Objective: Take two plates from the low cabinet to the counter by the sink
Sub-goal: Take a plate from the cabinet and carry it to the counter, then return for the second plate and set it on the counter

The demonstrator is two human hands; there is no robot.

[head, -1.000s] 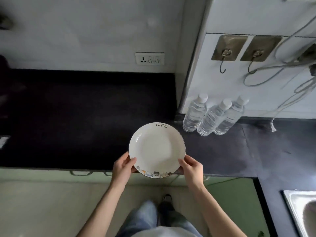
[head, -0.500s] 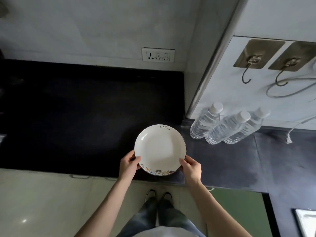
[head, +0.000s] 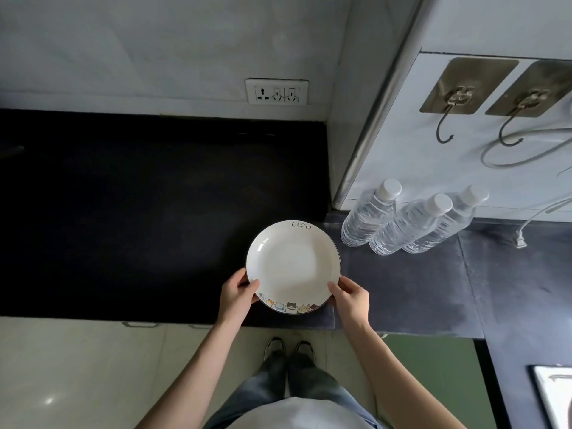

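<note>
A white plate [head: 293, 264] with "life" written on its far rim and small cartoon cats along its near rim is over the front part of the dark counter [head: 139, 218]. My left hand [head: 236, 297] grips its left near rim and my right hand [head: 351, 300] grips its right near rim. I cannot tell whether the plate rests on the counter or hangs just above it. Only one plate shows; whether another lies under it is hidden.
Three clear water bottles [head: 402, 224] stand just right of the plate against the white wall. A wall socket [head: 276, 91] sits behind the counter. Two hooks [head: 445, 131] with cables hang at the right. A sink corner [head: 554, 394] shows at bottom right. Cabinet handles [head: 140, 324] sit below the counter edge.
I have stepped closer to the counter; the plate, held in both hands, has moved forward over the counter's front edge and nearer the bottles.
</note>
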